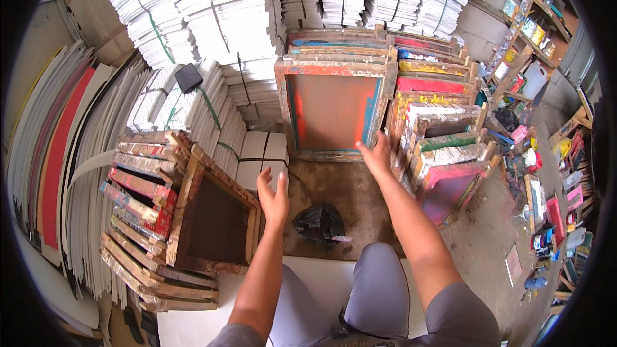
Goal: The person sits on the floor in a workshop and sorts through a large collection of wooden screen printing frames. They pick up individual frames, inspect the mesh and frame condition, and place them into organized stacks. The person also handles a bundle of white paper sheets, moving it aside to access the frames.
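One dark-mesh frame (215, 220) is propped left of the left hand (274, 199) and could get toppled if clipped by that forearm (258, 279), tbh. That hand's held spread. One black bag (319, 222) is seen between the two hands. One orange-stained frame (334, 112) is stood just past the right hand (375, 157), also spread; contact can't be told.

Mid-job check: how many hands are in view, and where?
2: the left hand, just right of the dark-mesh frame; the right hand, at the lower right of the orange-stained frame. None seem hidden.
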A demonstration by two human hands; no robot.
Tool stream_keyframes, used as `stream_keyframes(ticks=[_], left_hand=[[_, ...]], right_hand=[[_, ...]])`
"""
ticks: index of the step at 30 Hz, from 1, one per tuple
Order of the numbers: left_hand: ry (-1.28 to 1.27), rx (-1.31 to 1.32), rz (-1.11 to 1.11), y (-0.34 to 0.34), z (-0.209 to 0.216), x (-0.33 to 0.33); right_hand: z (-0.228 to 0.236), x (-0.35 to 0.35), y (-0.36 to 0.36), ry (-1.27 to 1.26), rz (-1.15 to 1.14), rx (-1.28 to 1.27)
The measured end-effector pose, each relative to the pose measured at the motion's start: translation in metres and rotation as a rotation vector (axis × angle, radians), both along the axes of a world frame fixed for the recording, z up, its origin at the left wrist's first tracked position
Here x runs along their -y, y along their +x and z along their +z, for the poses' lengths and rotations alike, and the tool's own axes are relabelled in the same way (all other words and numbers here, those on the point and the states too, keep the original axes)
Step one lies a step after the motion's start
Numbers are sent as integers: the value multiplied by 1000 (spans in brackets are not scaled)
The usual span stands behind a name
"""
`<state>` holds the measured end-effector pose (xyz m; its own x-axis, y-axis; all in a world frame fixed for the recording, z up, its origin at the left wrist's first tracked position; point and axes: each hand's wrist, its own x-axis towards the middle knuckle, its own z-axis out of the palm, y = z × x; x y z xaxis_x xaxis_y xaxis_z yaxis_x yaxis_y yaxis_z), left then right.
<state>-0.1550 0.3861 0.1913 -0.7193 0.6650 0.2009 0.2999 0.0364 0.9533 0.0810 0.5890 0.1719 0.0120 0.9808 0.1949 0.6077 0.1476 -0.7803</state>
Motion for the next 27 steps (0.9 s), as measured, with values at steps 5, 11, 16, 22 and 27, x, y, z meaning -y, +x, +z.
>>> stream_keyframes(ticks=[5,11,16,22,27], left_hand=[[-52,229,-128,-26,16,-132],[52,286,-128,-50,20,-226],[88,415,-268,-67,30,-234],[44,300,-187,-102,4,-172],[175,298,-208,-87,60,-115]], right_hand=[[-6,-75,4,71,-113,-119],[-10,-111,2,30,-94,-263],[-17,-88,8,153,-167,-160],[50,15,2,245,-185,-55],[86,58,17,332,-151,-104]])
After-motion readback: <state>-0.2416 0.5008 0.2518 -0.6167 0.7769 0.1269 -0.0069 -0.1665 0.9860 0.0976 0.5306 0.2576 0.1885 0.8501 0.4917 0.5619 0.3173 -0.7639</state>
